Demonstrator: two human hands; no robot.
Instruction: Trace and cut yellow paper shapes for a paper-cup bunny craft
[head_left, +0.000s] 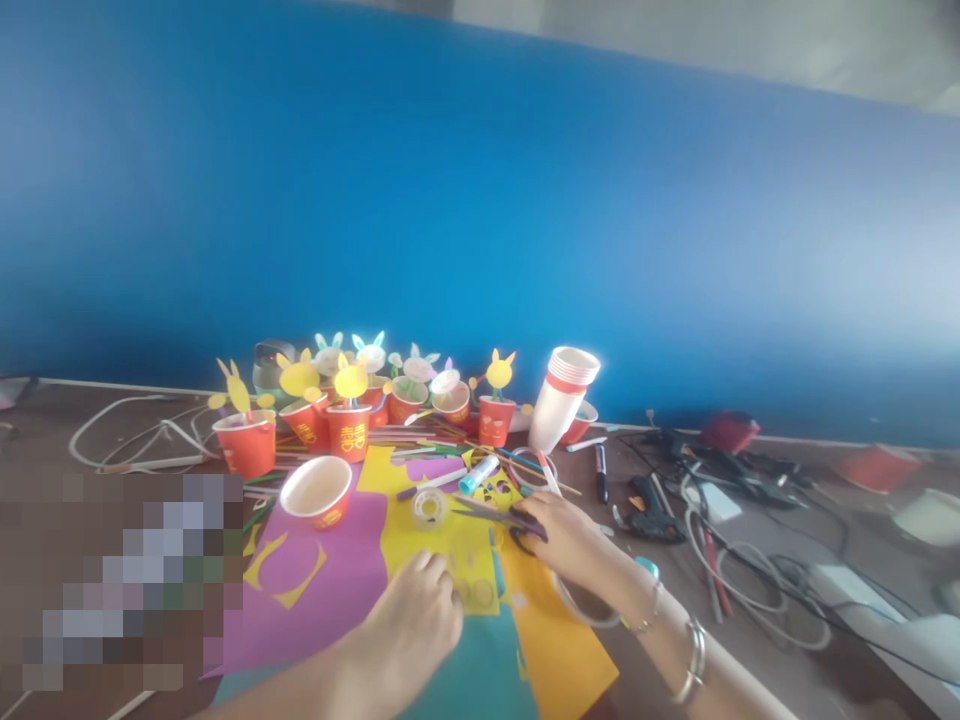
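My right hand (571, 542) lies on the scissors (487, 513), fingers in the dark handle loops, blades pointing left over the yellow paper (442, 545). My left hand (416, 620) rests knuckles up with curled fingers on the yellow and teal paper (480, 680); whether it holds anything is hidden. A roll of clear tape (430, 506) lies just beyond it. A tipped red paper cup (319, 492) sits on the purple paper (330, 580). An orange sheet (559, 650) lies under my right wrist.
Several red cups with paper flowers (349, 410) stand along the blue wall. A stack of paper cups (562, 395), a glue stick (478, 473), a glue gun (651, 510), pens and cables (750, 560) lie to the right. White cord (142, 435) lies left.
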